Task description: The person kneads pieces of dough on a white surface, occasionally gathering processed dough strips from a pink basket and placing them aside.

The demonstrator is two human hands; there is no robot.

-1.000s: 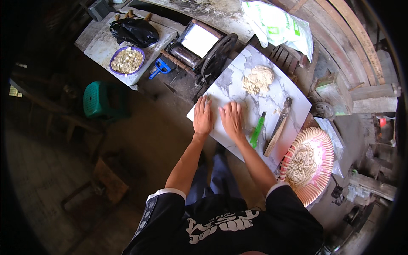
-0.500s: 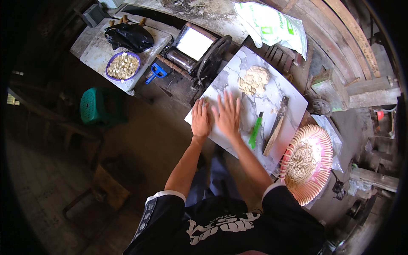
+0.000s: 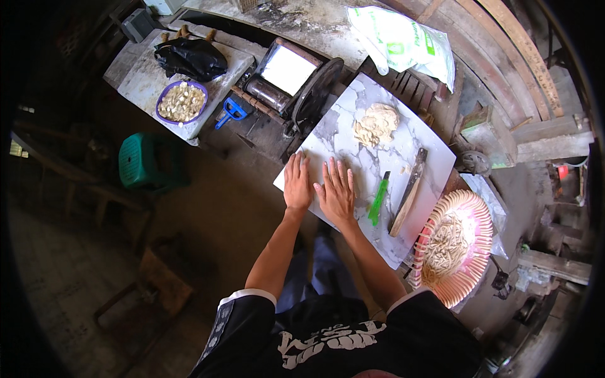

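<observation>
Both palms face down on a marble-patterned board (image 3: 328,135). My left hand (image 3: 297,184) lies near its left edge, fingers stretched out side by side. Close beside it my right hand (image 3: 337,194) rests flat, fingers slightly spread and thumb toward the left hand. Whatever may be under the palms is hidden. Beyond them sits a lump of pale dough (image 3: 377,124). To the right of my right hand lie a green-handled cutter knife (image 3: 377,200) and a worn wooden stick (image 3: 409,192), with a few dough crumbs around.
A pink-lined basket (image 3: 486,236) of thin dough strips stands right of the board. A hand-cranked roller machine (image 3: 271,88) is beyond left, near a blue scraper (image 3: 232,112), a purple bowl (image 3: 203,104) and a black bag (image 3: 190,58). A white sack (image 3: 403,41) lies at the back.
My right hand has drawn back toward me and now lies lower on the board. My left hand has shifted only slightly. The dough lump, knife and stick stay in place.
</observation>
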